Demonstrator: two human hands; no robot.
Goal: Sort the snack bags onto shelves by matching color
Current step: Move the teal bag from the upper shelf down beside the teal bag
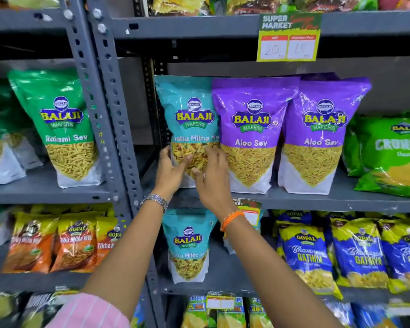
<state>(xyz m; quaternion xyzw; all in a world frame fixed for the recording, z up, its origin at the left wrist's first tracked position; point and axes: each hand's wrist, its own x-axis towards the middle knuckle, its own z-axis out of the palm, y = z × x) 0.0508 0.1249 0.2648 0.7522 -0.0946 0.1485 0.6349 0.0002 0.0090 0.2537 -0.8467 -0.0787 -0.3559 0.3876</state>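
Both hands, left hand (169,171) and right hand (212,178), are cupped around the teal bag (190,124) low down on the shelf (317,201) beside the purple bags (253,129), looks light, crinkly, slippery, so gripping its bottom edges seems smart.
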